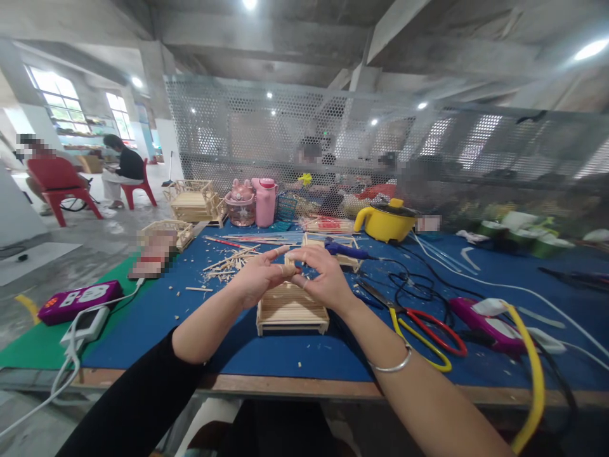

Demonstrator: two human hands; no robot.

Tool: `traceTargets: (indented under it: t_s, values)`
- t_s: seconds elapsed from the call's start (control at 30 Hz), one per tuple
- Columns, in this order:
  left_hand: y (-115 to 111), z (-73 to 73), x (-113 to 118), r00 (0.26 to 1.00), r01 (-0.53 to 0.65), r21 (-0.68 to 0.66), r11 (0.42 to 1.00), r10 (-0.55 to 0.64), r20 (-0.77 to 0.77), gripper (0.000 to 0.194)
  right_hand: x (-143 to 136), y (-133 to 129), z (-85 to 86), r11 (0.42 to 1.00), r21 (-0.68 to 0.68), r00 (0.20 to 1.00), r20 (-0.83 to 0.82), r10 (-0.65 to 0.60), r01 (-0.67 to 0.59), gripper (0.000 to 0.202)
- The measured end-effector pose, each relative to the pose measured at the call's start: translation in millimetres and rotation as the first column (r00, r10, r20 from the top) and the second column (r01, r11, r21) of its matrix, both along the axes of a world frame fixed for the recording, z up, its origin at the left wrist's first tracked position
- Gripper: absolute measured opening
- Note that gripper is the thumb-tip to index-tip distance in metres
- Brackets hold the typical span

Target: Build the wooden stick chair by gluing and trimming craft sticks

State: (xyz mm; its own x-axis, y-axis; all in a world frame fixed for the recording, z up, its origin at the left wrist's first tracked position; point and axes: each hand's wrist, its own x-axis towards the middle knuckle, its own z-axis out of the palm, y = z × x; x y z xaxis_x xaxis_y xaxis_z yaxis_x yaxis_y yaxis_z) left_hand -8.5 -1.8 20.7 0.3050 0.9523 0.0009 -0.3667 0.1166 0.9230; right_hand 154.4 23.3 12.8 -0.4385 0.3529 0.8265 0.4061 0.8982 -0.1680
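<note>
My left hand (pixel 259 276) and my right hand (pixel 318 271) meet over a small slatted wooden stick frame (pixel 292 311) on the blue table. Between the fingertips of both hands is a little bundle of short wooden sticks (pixel 288 261), partly hidden by the fingers. My left index finger stretches forward while the thumb presses in; the right fingers curl round the piece. Behind my right hand, a blue glue gun (pixel 345 249) lies by another wooden stick frame (pixel 353 261). Loose wooden sticks (pixel 231 263) are scattered beyond my left hand.
Scissors with red and yellow handles (pixel 435 333) lie to the right, near a purple power strip (pixel 490 324) and cables. A yellow pot (pixel 387 222) and a pink bottle (pixel 266 203) stand at the back, before a perforated metal screen (pixel 266 139). Left is another purple power strip (pixel 80 301).
</note>
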Motion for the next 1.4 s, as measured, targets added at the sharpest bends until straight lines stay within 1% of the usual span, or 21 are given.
traceTargets:
  t_s: [0.13, 0.27, 0.33, 0.43, 0.53, 0.63, 0.73, 0.8, 0.87, 0.93, 1.0, 1.07, 1.13, 1.2, 1.3, 1.4]
  values:
    - [2.5, -3.8, -0.4, 1.0, -0.01, 0.059, 0.998, 0.01, 0.001, 0.074, 0.4, 1.4, -2.3, 0.999, -0.024, 0.999, 0.034, -0.023, 0.024, 0.029]
    - [5.4, -8.2, -1.2, 1.0, -0.019, 0.095, 0.995, 0.019, 0.001, 0.081, 1.0, 2.3, -5.0, 0.996, -0.075, 0.997, 0.053, -0.051, 0.054, 0.042]
    - [6.1, -9.1, -1.3, 1.0, -0.014, 0.12, 0.993, 0.015, -0.01, 0.083, 1.1, 3.1, -6.1, 0.994, -0.085, 0.997, 0.052, -0.058, 0.063, 0.045]
    - [6.1, -9.1, -1.1, 0.999, -0.013, 0.146, 0.989, 0.017, -0.027, 0.084, 1.5, 5.4, -7.4, 0.996, -0.074, 0.997, 0.056, -0.051, 0.055, 0.041]
    - [5.3, -8.9, -1.0, 1.0, -0.006, 0.143, 0.99, 0.007, -0.006, 0.087, 1.7, 7.2, -7.8, 0.998, -0.059, 0.998, 0.054, -0.032, 0.035, 0.037]
    - [4.1, -8.4, -0.9, 1.0, 0.001, 0.122, 0.993, 0.0, -0.005, 0.09, 1.7, 6.5, -6.6, 0.999, -0.036, 0.998, 0.062, -0.009, 0.012, 0.033]
    - [2.6, -6.5, 0.0, 1.0, -0.004, 0.062, 0.998, 0.004, -0.012, 0.091, 2.0, 4.0, -4.3, 1.0, 0.005, 0.994, 0.107, -0.003, 0.003, 0.03]
    - [1.6, -4.6, 0.9, 1.0, 0.005, 0.008, 1.0, -0.005, 0.016, 0.088, 2.2, 2.5, -2.5, 0.999, 0.035, 0.991, 0.135, -0.023, 0.019, 0.029]
    - [0.9, -3.0, 1.2, 0.999, 0.024, -0.023, 0.999, -0.023, 0.045, 0.081, 2.2, 1.3, -0.9, 0.997, 0.064, 0.988, 0.144, -0.051, 0.042, 0.029]
    - [0.5, -2.0, -0.1, 0.996, 0.069, -0.006, 0.998, -0.069, 0.057, 0.07, 2.1, 0.2, 0.5, 0.995, 0.08, 0.989, 0.127, -0.071, 0.061, 0.028]
    - [0.6, -1.0, -3.1, 0.987, 0.139, 0.015, 0.99, -0.139, 0.083, 0.066, 2.2, -0.9, 1.5, 0.995, 0.074, 0.992, 0.094, -0.079, 0.073, 0.027]
    - [1.3, 0.7, -7.2, 0.978, 0.162, 0.0, 0.987, -0.161, 0.136, 0.07, 2.8, -1.7, 1.9, 0.995, 0.051, 0.995, 0.052, -0.086, 0.084, 0.026]
    - [2.0, 3.3, -10.8, 0.976, 0.13, -0.043, 0.991, -0.12, 0.18, 0.075, 3.6, -1.8, 1.6, 0.996, 0.024, 0.996, 0.027, -0.082, 0.082, 0.027]
    - [1.6, 5.9, -12.6, 0.979, 0.085, -0.065, 0.994, -0.071, 0.191, 0.077, 4.2, -0.8, 0.7, 0.998, -0.001, 0.998, 0.024, -0.062, 0.062, 0.029]
    - [-1.4, 7.4, -10.7, 0.986, 0.063, -0.018, 0.998, -0.06, 0.156, 0.087, 4.2, 2.0, -1.1, 1.0, -0.01, 0.999, 0.05, -0.015, 0.016, 0.031]
    - [-4.4, 4.2, -6.1, 0.995, 0.053, 0.051, 0.997, -0.057, 0.077, 0.102, 3.6, 4.1, -2.7, 1.0, -0.016, 0.996, 0.091, 0.008, -0.007, 0.032]
